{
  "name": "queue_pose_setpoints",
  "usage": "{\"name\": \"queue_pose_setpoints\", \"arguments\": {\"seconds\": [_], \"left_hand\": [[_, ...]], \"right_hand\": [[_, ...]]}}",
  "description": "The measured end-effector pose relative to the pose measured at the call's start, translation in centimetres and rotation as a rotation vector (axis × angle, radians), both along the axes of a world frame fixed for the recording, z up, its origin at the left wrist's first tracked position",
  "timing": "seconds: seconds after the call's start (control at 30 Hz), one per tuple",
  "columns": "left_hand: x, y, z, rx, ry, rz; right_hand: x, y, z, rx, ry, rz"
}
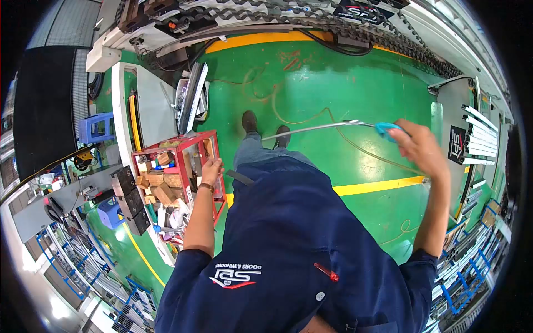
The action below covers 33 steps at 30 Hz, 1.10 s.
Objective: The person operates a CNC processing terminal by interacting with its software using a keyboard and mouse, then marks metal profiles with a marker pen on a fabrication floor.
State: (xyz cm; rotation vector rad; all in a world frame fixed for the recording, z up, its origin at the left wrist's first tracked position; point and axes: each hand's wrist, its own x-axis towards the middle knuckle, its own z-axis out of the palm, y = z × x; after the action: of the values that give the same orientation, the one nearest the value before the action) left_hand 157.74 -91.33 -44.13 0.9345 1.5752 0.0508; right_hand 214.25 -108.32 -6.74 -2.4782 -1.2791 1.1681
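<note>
In the head view my right hand (416, 145) is out to the right, its fingers wrapped round the blue handle of a long thin tool (383, 130). From the handle a slender silvery rod (316, 128) reaches left across the floor to near my shoes. My left hand (211, 171) is closed beside the red cart (176, 142), close to its corner post. Whether it grips the cart or something small is hidden. Wooden blocks (165, 194) and assorted small items fill the cart.
A yellowish hose (361, 147) trails over the green floor (355, 83), crossing a yellow line (383, 185). Beyond my feet stands a machine with dark spiral-wrapped cables (266, 15). White profiles (480, 136) are stacked at the right; a blue stool (95, 129) stands left.
</note>
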Motion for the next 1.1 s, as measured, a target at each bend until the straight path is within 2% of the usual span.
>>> {"name": "queue_pose_setpoints", "arguments": {"seconds": [0.1, 0.17, 0.27, 0.3, 0.37, 0.43, 0.5, 0.53, 0.67, 0.77, 0.87, 0.97, 1.03, 1.1], "left_hand": [[-1.4, -1.3, -2.3, -0.051, 0.029, 0.017], [-1.5, -2.3, -2.9, -0.031, 0.096, -0.006], [-2.1, -2.8, -4.7, 0.296, 0.325, -0.375], [-1.4, -2.6, -4.3, 0.380, 0.408, -0.494], [-0.2, -2.3, -3.7, 0.609, 0.403, -0.618], [1.1, -1.7, -4.0, 0.801, 0.395, -0.686], [3.3, -0.7, -2.4, 0.841, 0.341, -0.742], [4.2, -0.3, -1.3, 0.860, 0.316, -0.773], [4.8, 0.7, -0.3, 0.679, 0.219, -0.743], [3.3, 1.7, 0.0, 0.654, 0.251, -0.762], [2.0, 2.1, 0.5, 0.751, 0.251, -0.737], [1.8, 2.3, 0.7, 0.646, 0.175, -0.580], [2.3, 2.4, -0.3, 0.569, 0.027, -0.382], [4.3, 3.1, 3.1, 0.339, -0.089, -0.204]], "right_hand": [[-3.0, 1.0, -2.3, 0.081, -0.194, 0.148], [-3.0, 1.7, -0.8, 0.026, 0.081, 0.040], [-1.5, 1.3, 1.5, 0.009, 0.460, -0.076], [-2.1, 1.6, 2.1, 0.008, 0.336, -0.047], [-3.4, 2.7, 3.0, 0.017, 0.081, 0.013], [-4.0, 3.5, 3.3, 0.036, 0.080, 0.093], [-5.3, 4.1, 3.1, 0.103, 0.105, 0.088], [-5.7, 4.6, 3.2, 0.085, 0.064, 0.167], [-4.3, 4.4, 3.3, 0.010, 0.517, 0.095], [-3.9, 4.3, 2.9, 0.072, 0.278, -0.005], [-4.2, 4.5, 3.2, 0.060, 0.213, -0.001], [-4.7, 4.1, 3.0, 0.047, 0.193, -0.034], [-5.0, 3.8, 2.7, 0.069, 0.156, -0.063], [-4.7, 3.1, 2.0, 0.126, 0.191, -0.054]]}}
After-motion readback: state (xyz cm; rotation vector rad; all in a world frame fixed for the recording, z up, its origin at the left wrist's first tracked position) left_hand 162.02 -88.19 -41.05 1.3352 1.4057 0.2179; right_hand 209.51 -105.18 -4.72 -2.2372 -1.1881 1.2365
